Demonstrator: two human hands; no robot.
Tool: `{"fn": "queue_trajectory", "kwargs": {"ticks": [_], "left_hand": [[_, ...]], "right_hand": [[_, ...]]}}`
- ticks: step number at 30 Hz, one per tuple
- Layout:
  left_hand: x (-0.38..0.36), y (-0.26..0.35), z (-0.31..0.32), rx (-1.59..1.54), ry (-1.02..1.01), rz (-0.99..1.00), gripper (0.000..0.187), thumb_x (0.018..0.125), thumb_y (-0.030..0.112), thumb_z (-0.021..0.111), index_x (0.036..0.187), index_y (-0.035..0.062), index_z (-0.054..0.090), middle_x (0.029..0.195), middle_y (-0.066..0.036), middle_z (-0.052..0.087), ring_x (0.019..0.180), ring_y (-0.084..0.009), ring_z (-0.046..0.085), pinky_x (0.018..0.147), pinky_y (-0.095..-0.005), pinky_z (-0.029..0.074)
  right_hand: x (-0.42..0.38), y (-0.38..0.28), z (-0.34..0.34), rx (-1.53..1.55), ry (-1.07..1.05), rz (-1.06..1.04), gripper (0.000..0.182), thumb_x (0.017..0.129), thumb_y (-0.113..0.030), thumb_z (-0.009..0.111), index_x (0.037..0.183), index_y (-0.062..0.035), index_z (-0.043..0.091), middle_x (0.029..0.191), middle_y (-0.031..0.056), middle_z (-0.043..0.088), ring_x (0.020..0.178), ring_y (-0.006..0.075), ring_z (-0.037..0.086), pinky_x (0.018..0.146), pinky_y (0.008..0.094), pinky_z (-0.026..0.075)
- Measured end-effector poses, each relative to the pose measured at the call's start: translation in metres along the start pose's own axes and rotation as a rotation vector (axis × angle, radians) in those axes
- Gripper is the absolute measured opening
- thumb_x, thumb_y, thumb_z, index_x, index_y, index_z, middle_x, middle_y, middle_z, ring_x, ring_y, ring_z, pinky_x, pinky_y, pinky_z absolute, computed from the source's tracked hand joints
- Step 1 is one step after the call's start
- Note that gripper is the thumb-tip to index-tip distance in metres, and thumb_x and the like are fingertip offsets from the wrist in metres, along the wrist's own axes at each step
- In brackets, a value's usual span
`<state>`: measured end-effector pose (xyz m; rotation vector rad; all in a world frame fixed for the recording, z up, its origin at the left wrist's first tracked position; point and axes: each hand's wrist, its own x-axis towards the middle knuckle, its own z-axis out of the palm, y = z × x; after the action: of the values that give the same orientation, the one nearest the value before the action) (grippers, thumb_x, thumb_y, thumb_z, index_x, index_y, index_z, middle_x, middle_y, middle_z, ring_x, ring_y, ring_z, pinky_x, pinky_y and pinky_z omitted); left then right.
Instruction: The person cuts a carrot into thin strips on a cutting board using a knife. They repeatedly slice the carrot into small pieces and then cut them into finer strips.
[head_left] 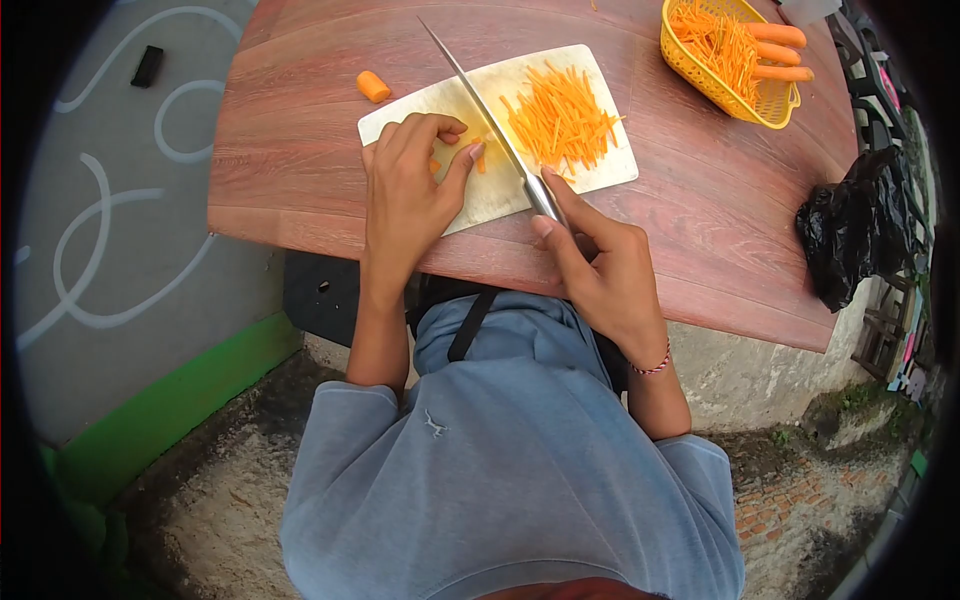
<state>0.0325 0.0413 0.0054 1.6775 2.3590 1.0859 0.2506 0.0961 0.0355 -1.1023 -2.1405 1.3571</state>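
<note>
My right hand [612, 268] grips the handle of a kitchen knife [487, 110], its long blade angled up and left across a white cutting board [610, 100]. My left hand [412, 185] rests at the board's left part with fingers bent and thumb apart from them. Small carrot pieces [480, 157] lie beside its thumb, and another bit shows partly under the fingers. Right of the blade is a pile of carrot strips [565, 115]. Beyond the board's upper left edge, a carrot chunk [373, 86] lies on the wooden table [290, 150].
A yellow plastic basket [700, 80] at the upper right holds carrot strips and 3 peeled carrots [780, 53]. From the table's right edge hangs a black plastic bag [855, 225]. A small black object [147, 66] is on the painted grey surface at left.
</note>
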Motion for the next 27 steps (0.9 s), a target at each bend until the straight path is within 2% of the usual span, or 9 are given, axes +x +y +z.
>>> {"fn": "queue_trajectory", "kwargs": {"ticks": [1,3,4,6,10,16,22,25,27], "left_hand": [[-0.002,-0.002,-0.001,-0.002,-0.002,-0.003,0.021,0.088,0.018,0.085,0.103,0.0073,0.075,0.101,-0.005,0.074,0.097,-0.0235,0.065,0.092,-0.0385,0.045],[-0.006,-0.008,-0.004,-0.105,0.024,0.110,0.017,0.088,0.019,0.084,0.102,0.0104,0.079,0.104,-0.002,0.076,0.098,-0.0225,0.063,0.094,-0.0402,0.039],[-0.008,-0.010,-0.005,-0.105,0.026,0.105,0.017,0.088,0.019,0.084,0.102,0.0104,0.079,0.104,-0.002,0.076,0.098,-0.0225,0.063,0.094,-0.0402,0.039],[-0.008,-0.014,-0.005,-0.053,0.004,0.230,0.019,0.086,0.021,0.086,0.103,0.0125,0.082,0.108,0.003,0.078,0.100,-0.0201,0.063,0.095,-0.0390,0.037],[-0.008,-0.014,-0.003,-0.012,-0.013,0.168,0.023,0.083,0.019,0.089,0.105,0.0141,0.086,0.113,0.003,0.080,0.104,-0.0192,0.065,0.097,-0.0369,0.040],[-0.011,-0.008,0.005,0.052,0.090,0.189,0.018,0.082,0.020,0.089,0.099,0.0145,0.087,0.105,0.005,0.081,0.102,-0.0177,0.065,0.092,-0.0373,0.040],[-0.013,-0.011,0.008,0.048,0.147,0.232,0.014,0.083,0.023,0.088,0.093,0.0136,0.086,0.098,0.007,0.078,0.095,-0.0184,0.064,0.093,-0.0393,0.041],[-0.014,-0.012,0.008,0.067,0.135,0.243,0.014,0.083,0.022,0.088,0.093,0.0129,0.086,0.101,0.006,0.078,0.098,-0.0195,0.064,0.093,-0.0388,0.043],[-0.018,-0.012,0.008,0.042,0.112,0.251,0.016,0.085,0.021,0.086,0.098,0.0123,0.086,0.108,0.004,0.077,0.104,-0.0217,0.063,0.098,-0.0422,0.043]], "right_hand": [[0.000,0.001,0.002,-0.002,-0.002,0.003,0.046,0.102,-0.013,0.073,0.148,-0.0057,0.065,0.081,0.0057,0.074,0.068,0.0039,0.061,0.062,0.0258,0.051],[0.001,0.002,0.007,0.085,0.059,-0.074,0.043,0.100,-0.017,0.073,0.140,-0.0007,0.068,0.076,0.0266,0.063,0.058,0.0289,0.060,0.062,0.0382,0.050],[0.001,0.002,0.007,0.084,0.053,-0.074,0.043,0.100,-0.017,0.073,0.140,-0.0007,0.068,0.076,0.0266,0.063,0.058,0.0289,0.060,0.062,0.0382,0.050],[0.002,0.001,0.008,0.066,0.033,-0.052,0.043,0.100,-0.016,0.073,0.140,-0.0018,0.069,0.075,0.0259,0.063,0.058,0.0291,0.060,0.062,0.0387,0.050],[0.006,-0.003,0.011,0.054,0.028,-0.057,0.042,0.100,-0.016,0.073,0.140,-0.0017,0.069,0.074,0.0252,0.063,0.058,0.0285,0.060,0.062,0.0386,0.050],[0.009,-0.002,0.012,0.086,0.005,0.007,0.042,0.100,-0.016,0.073,0.139,-0.0025,0.069,0.075,0.0247,0.064,0.058,0.0274,0.060,0.062,0.0381,0.050],[0.009,-0.007,0.007,0.023,0.010,-0.120,0.042,0.099,-0.014,0.074,0.140,-0.0031,0.070,0.077,0.0238,0.067,0.059,0.0273,0.061,0.063,0.0371,0.051],[0.008,-0.007,0.008,0.028,-0.001,-0.078,0.042,0.099,-0.014,0.073,0.140,-0.0024,0.070,0.078,0.0238,0.068,0.059,0.0261,0.062,0.063,0.0363,0.051],[0.006,-0.004,0.010,0.075,0.017,-0.072,0.041,0.100,-0.013,0.073,0.139,-0.0016,0.069,0.078,0.0243,0.068,0.059,0.0246,0.062,0.063,0.0357,0.051]]}}
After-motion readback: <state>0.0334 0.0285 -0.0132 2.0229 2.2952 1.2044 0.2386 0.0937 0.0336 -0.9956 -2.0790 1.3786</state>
